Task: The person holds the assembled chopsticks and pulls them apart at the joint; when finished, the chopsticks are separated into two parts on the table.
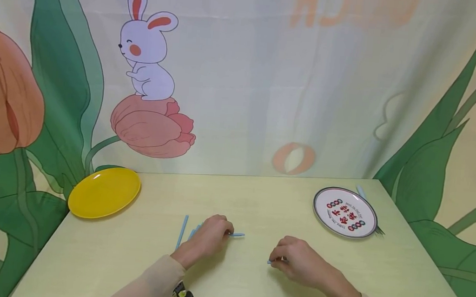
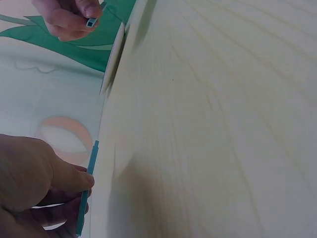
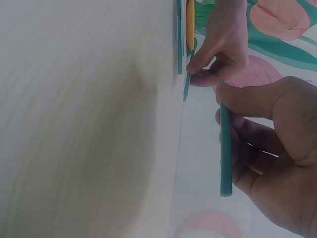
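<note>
My left hand (image 1: pixel 212 232) pinches a thin blue stick (image 2: pixel 87 188) between thumb and fingers, just above the middle of the table. One end of that stick narrows to a small tip. To its right, my right hand (image 1: pixel 300 260) holds another blue stick (image 3: pixel 226 153) along its fingertips. A square hollow end of this second stick shows in the left wrist view. The two held sticks are apart, with their ends pointing roughly toward each other. Several more blue sticks (image 1: pixel 182 231) lie on the table beside my left forearm, partly hidden by it.
A yellow plate (image 1: pixel 104 193) sits at the table's back left. At the back right is a white plate (image 1: pixel 328 223) with red lettering and a dark rim. Dark bristles (image 1: pixel 379 231) and a pale blue end (image 1: pixel 360 191) stick out from it. A printed curtain (image 1: pixel 242 97) hangs behind.
</note>
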`<state>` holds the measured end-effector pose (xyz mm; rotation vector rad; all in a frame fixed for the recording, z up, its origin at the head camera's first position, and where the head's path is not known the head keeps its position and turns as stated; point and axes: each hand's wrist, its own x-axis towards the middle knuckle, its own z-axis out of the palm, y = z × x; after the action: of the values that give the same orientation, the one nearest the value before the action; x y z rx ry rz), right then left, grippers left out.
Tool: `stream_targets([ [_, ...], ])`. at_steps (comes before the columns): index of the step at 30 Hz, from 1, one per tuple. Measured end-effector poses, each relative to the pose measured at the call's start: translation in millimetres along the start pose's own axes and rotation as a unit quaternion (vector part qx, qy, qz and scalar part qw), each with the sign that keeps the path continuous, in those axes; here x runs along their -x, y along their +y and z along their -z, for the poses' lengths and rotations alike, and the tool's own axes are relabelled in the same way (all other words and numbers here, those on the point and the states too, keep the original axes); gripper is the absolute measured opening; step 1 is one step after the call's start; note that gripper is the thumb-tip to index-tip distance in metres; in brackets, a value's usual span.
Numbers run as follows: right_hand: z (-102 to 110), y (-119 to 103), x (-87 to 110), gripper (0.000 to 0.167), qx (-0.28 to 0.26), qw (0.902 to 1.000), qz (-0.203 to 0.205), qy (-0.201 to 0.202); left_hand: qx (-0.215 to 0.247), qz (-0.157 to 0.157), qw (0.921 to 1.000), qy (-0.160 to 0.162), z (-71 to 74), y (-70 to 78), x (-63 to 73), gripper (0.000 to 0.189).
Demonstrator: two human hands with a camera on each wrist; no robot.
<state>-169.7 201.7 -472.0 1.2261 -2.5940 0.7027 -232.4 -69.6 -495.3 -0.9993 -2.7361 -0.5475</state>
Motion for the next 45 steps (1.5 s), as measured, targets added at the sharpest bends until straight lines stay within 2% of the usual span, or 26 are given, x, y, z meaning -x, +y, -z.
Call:
stream_targets([
  [10,-1,-5,-1.3,0.006,-0.004,0.9999,-0.005,-0.014,0.014,0.023,0.9996,-0.012,0.5,-3.5,1.2,0.014],
  [19,-6,-4,-1.7,0.005,-0.01,0.9998,0.017,-0.007,0.015,0.027,0.9993,-0.02,-0.1,-5.9,1.4,0.014],
  [27,-8,-6,-2.4,0.005,-0.011,0.9997,0.019,-0.011,0.018,0.036,0.9986,-0.035,-1.2,-6.4,3.0,0.017],
  [35,-8,-5,-2.5,0.006,0.0,0.9996,0.026,-0.005,0.012,0.02,0.9992,-0.032,-7.1,-6.3,2.8,0.017],
  [45,-6,-6,-2.9,0.007,-0.008,0.9995,0.026,-0.014,0.013,0.03,0.9984,-0.045,-10.6,-6.2,5.8,0.016],
])
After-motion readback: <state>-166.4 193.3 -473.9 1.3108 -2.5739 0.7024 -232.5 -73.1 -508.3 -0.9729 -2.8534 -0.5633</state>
